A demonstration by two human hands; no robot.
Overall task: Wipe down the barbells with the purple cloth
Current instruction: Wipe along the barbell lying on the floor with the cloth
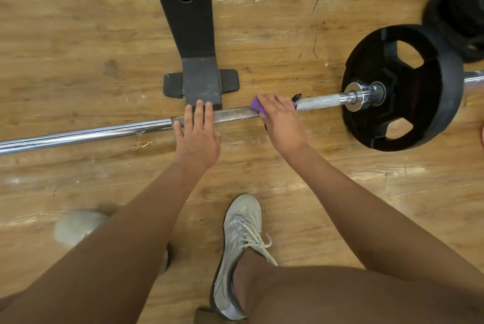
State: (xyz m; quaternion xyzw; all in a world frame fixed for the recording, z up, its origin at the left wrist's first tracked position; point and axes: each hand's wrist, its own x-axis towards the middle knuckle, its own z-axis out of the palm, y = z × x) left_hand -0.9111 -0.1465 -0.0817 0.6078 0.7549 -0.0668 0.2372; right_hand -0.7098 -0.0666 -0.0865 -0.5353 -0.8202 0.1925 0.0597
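- The bar (230, 114) is lying on the floor (78, 62), plate (400, 88) at right.
- The left hand (197, 137) is resting straight fingers on it.
- The right hand (281, 120) is gripping the cloth (255, 105) round it.

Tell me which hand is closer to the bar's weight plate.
Right. The right hand, gripping the purple cloth, is between the weight plate and the left hand, which rests on the bar.

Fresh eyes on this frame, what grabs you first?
The barbell lying across the wooden floor, mid-frame, with a black weight plate at its right end. The right hand wraps the purple cloth round the bar near that plate, while the left hand rests flat on the knurled section, just in front of a black rack foot.
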